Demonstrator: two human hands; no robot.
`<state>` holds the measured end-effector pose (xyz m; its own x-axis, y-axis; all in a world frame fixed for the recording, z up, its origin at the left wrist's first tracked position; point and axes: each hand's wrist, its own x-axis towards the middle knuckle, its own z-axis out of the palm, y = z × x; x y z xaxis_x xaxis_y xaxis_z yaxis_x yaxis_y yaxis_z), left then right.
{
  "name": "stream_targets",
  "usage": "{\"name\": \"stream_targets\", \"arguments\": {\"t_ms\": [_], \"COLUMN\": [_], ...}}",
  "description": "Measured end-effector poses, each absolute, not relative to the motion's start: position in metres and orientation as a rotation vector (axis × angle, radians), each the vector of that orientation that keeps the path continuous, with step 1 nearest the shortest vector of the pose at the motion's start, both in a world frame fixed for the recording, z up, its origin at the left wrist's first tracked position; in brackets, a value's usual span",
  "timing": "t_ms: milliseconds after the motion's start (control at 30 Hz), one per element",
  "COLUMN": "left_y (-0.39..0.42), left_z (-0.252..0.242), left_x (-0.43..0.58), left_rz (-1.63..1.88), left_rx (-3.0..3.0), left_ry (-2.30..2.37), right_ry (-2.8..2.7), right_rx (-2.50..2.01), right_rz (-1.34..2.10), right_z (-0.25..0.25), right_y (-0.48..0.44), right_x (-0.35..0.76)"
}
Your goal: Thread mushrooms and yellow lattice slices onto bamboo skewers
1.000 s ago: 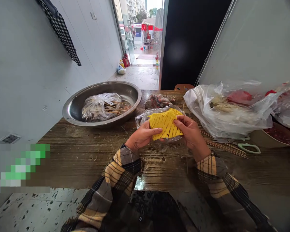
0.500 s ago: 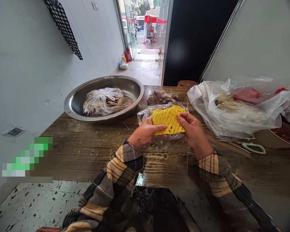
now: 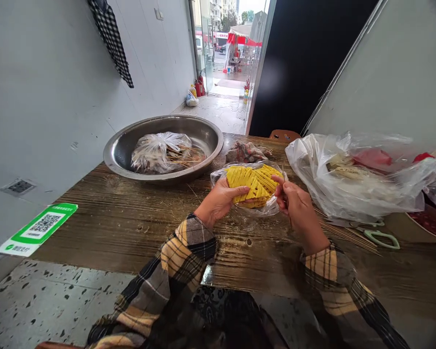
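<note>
My left hand [image 3: 220, 198] grips the near-left edge of a yellow, slit-cut food sheet [image 3: 252, 184], thumb on top; its exact kind is unclear. Under it lies a clear plastic bag [image 3: 271, 208] on the table, with more yellow showing at the sheet's lower edge. At the sheet's right side, my right hand [image 3: 296, 201] is closed with its fingers pinched together. It holds a thin bamboo skewer, mostly hidden by the fingers now. The right fingertips are close to the sheet's right edge; whether they touch it I cannot tell.
A steel basin [image 3: 111, 155] holding bagged skewered food stands at the back left. Behind the yellow sheet lies a crumpled rag [image 3: 247, 151]. On the right are a large plastic bag [image 3: 323, 179], loose skewers [image 3: 349, 237], green-handled scissors [image 3: 381, 238] and a bowl of red contents [image 3: 430, 225].
My right hand has let go of the sheet's right edge and shifted slightly right. The skewer, upright beside it before, has turned mostly out of sight. My left hand keeps its hold.
</note>
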<state>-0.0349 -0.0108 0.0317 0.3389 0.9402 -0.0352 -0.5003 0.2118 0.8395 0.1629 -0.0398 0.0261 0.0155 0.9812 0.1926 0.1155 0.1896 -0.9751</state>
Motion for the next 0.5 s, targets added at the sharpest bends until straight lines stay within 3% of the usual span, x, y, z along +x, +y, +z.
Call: {"name": "stream_targets", "arguments": {"t_ms": [333,500], "left_y": [-0.007,-0.008], "left_z": [0.028,0.031], "left_x": [-0.033,-0.033], "left_rz": [1.167,1.178], "left_rx": [0.807,0.801], "left_ry": [0.699,0.736], "right_ry": [-1.783,-1.956], "right_rx": [-1.223,-1.076], "right_rz": [0.438,0.562], "right_z": [0.02,0.021], "right_y": [-0.045,-0.055], "right_x": [0.172,0.165]}}
